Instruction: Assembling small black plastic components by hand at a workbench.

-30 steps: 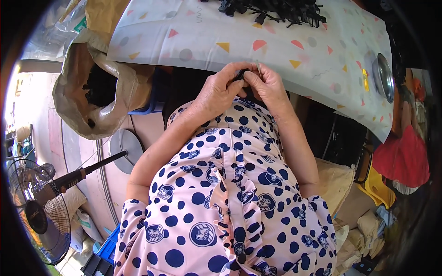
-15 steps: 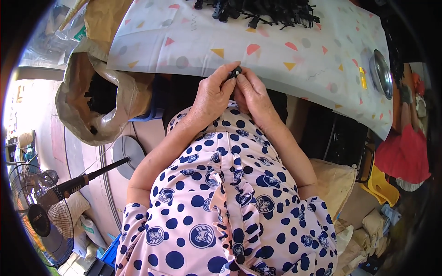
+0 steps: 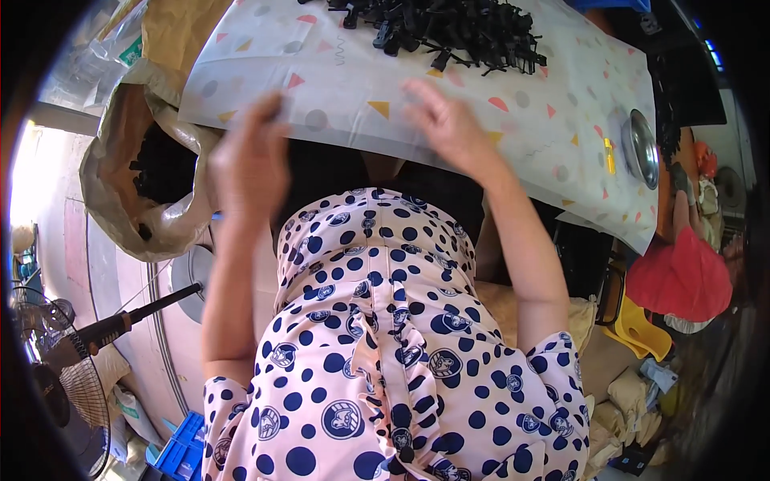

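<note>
My left hand point(image 3: 250, 164) is raised between the sack and the table edge, its fingers smeared by motion. A dark patch shows at its fingertips, but I cannot make out whether it is a held part. Over the front of the table, my right hand point(image 3: 449, 124) reaches toward the pile with its fingers apart and nothing visible in them. A heap of small black plastic parts point(image 3: 457, 36) lies at the far side of the table. On the left, an open whitish sack point(image 3: 100, 188) has black parts inside.
A patterned cover lies over the table point(image 3: 345, 100). At its right end are a round metal dish point(image 3: 642, 148) and a small yellow item point(image 3: 609, 156). A fan point(image 3: 68, 377) stands at lower left, near a blue crate point(image 3: 180, 449). Another person in red point(image 3: 682, 276) is at the right.
My hands were together at the table edge around a small black part. Now they have parted: the left has swung left toward the sack, the right forward over the table.
</note>
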{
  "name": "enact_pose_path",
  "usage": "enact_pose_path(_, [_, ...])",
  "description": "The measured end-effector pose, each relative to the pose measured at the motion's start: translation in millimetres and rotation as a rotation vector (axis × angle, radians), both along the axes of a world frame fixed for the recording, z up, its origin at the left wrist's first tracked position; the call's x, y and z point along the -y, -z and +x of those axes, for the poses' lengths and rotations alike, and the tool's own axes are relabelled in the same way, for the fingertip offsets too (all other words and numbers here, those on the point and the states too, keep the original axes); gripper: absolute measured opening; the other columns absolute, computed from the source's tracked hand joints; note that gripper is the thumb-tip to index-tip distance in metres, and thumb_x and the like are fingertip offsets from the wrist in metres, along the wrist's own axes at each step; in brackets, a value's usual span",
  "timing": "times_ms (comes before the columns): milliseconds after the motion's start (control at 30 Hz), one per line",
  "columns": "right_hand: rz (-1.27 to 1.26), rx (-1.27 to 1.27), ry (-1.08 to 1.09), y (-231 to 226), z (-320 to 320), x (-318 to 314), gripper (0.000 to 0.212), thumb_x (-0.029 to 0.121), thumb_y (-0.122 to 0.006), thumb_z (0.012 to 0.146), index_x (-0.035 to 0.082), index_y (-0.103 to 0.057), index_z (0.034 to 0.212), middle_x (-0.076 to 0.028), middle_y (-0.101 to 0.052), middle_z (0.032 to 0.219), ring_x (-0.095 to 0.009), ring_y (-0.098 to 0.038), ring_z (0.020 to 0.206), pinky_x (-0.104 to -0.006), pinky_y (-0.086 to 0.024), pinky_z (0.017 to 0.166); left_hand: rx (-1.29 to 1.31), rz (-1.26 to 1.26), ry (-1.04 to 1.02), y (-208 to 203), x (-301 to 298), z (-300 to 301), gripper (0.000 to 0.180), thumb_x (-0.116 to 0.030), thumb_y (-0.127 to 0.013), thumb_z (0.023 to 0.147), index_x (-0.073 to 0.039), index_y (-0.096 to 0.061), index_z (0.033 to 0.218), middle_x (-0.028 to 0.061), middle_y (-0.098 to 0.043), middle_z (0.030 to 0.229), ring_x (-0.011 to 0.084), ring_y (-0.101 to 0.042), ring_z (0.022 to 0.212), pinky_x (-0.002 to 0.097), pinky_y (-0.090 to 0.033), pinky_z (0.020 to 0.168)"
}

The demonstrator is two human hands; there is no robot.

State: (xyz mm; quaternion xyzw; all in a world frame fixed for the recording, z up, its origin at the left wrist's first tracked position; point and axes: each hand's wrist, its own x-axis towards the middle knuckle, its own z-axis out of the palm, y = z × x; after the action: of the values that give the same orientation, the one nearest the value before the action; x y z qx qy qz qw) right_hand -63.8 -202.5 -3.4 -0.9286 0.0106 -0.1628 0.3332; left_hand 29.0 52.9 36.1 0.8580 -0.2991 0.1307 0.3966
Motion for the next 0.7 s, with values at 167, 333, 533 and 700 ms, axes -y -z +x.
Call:
enact_pose_path(167, [-0.774,-0.092,0.176,-12.9,30.9,65.2,0.04,0.01,-0.056,0.086,0.017,-0.053,0.125,-0.008,-0.064,0.091,-0.031,-0.064,0.075,-0.0391,-0.052,0.064,-0.019,0.258,-0.289,-12.3,-120.2,86.4,0.031,-0.01,-0.052,0.091,-0.015,-0.058,0.121,0.0143,-0.064,0.109,0.0289,-0.065,0.089,0.0358,-0.05,0.081])
enact_pose_path(333, [-0.871,-0.148,-0.045,-29.4,54.5,75.4,0.037,0.01,-0.057,0.085,0.016,-0.054,0.122,-0.007,-0.063,0.089,-0.026,-0.064,0.072,-0.0365,-0.051,0.063,0.183,0.519,-0.316,10.8,-168.2,114.9,0.037,-0.013,-0.057,0.088,-0.017,-0.054,0.125,0.0127,-0.058,0.12,0.0316,-0.056,0.109,0.0405,-0.043,0.095])
enact_pose_path(533, [0.047,-0.084,0.012,-30.8,63.3,77.8,0.023,0.017,-0.061,0.089,0.007,-0.061,0.11,0.007,-0.05,0.072,-0.004,-0.045,0.058,-0.0201,-0.038,0.052,0.041,0.017,-0.096,-1.5,-43.5,60.6,0.052,-0.005,-0.067,0.079,-0.015,-0.052,0.128,0.0133,-0.058,0.112,0.0256,-0.062,0.089,0.0346,-0.051,0.075])
enact_pose_path(700, [0.654,-0.264,0.05,-30.8,62.6,53.9,0.021,0.021,-0.06,0.092,0.009,-0.062,0.109,0.006,-0.051,0.067,0.001,-0.035,0.049,-0.0154,-0.023,0.043,-0.305,-0.153,0.44,18.2,63.7,30.4,0.073,-0.011,-0.07,0.075,-0.013,-0.035,0.14,0.0199,-0.054,0.119,0.029,-0.064,0.083,0.0391,-0.05,0.079])
